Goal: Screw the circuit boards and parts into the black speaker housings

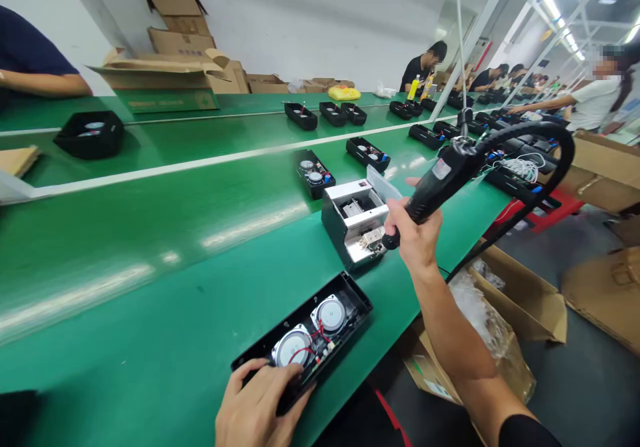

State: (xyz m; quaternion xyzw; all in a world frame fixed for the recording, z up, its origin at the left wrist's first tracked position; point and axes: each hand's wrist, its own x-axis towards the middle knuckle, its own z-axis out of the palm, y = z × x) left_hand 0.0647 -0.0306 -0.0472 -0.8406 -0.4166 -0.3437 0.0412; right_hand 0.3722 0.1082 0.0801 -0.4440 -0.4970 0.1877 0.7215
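An open black speaker casing [305, 330] lies on the green conveyor belt [150, 280] near its front edge, with two round silver speakers and red wires inside. My left hand [257, 407] presses on the casing's near left end, fingers curled over its rim. My right hand [415, 233] is wrapped round a black electric screwdriver [440, 180], whose tip points down at a small metal screw feeder box [353, 223]. A thick black cable [545, 147] loops from the tool's top.
More black casings [314, 173] ride the belt further along, and another one [90, 133] sits at the far left. Cardboard boxes [175, 67] stack at the back; open cartons [500, 320] stand on the floor to my right. Other workers sit along the line.
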